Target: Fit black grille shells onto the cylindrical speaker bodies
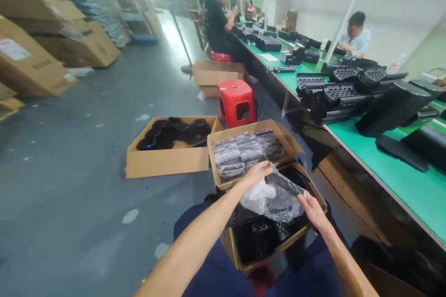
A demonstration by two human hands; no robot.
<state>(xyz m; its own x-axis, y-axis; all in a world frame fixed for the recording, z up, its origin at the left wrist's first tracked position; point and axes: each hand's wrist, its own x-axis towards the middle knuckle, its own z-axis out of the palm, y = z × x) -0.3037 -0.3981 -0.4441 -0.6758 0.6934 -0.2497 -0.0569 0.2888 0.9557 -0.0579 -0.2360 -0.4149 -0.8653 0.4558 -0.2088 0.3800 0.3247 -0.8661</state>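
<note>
A clear plastic bag (278, 199) stretches between my two hands, with a dark flat part showing along its upper edge. My left hand (258, 172) is closed on the bag's upper left end. At the bag's right end, my right hand (311, 208) pinches the edge between thumb and fingers. Below lies an open carton (240, 262) holding black perforated parts (261, 236). Just beyond my left hand, another carton (213, 167) is filled with plastic-wrapped dark parts (240, 148) laid in rows.
A carton of black parts (167, 162) sits on the floor at left. Beyond stand a red stool (237, 100) and another carton (218, 74). The green table (376, 158) at right carries black housings (344, 93). Several people sit along it. Large boxes (31, 60) stand far left.
</note>
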